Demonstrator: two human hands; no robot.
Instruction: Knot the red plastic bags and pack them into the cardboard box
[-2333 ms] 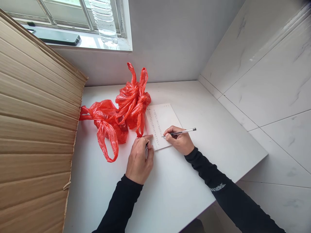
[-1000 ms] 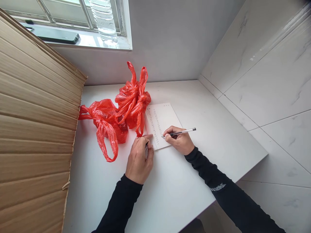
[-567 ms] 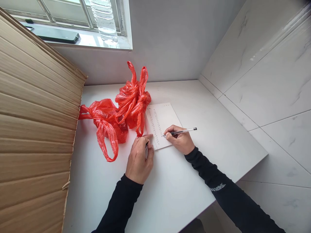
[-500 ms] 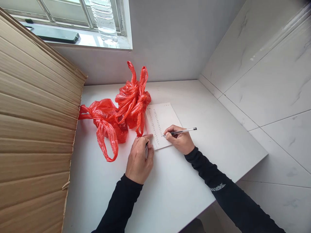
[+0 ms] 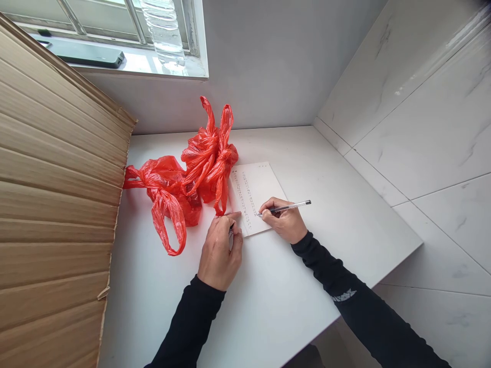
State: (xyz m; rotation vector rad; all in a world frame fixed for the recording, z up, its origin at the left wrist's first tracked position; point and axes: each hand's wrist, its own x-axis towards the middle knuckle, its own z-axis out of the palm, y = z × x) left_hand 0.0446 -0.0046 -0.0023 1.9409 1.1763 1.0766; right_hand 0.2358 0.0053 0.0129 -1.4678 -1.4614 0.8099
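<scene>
We're over a white tabletop (image 5: 268, 301) pushed into a corner, grey wall behind it and glossy marble-look tiles (image 5: 414, 128) running down the right side. Up top left, a window sill (image 5: 153, 64) carries a dark phone (image 5: 90, 55) and a clear plastic bottle (image 5: 164, 33). A big sheet of corrugated cardboard (image 5: 53, 204) leans in along the left edge of the table. Two knotted red plastic bags (image 5: 184, 179) sit at the back of the table, the nearer one touching the left edge of a sheet of paper (image 5: 261, 184) with columns of small writing on it.

Now the hands, both in black sleeves. The right hand (image 5: 286, 224) rests on the lower right part of the paper, fingers curled tight together and pinching a pen (image 5: 286, 207) near its writing end. The tip sits on the paper, right beside the second column of writing, just left of the fingertips. The pen's long axis runs nearly level across the view, tip pointing left, back end sticking out to the right past the knuckles and rising slightly off the table.

The left hand (image 5: 219, 251) is loosely fisted, fingers folded in, with the forefinger pressing down on the paper's near left corner. Something small and dark shows between those fingers; what it is, I cannot tell.
</scene>
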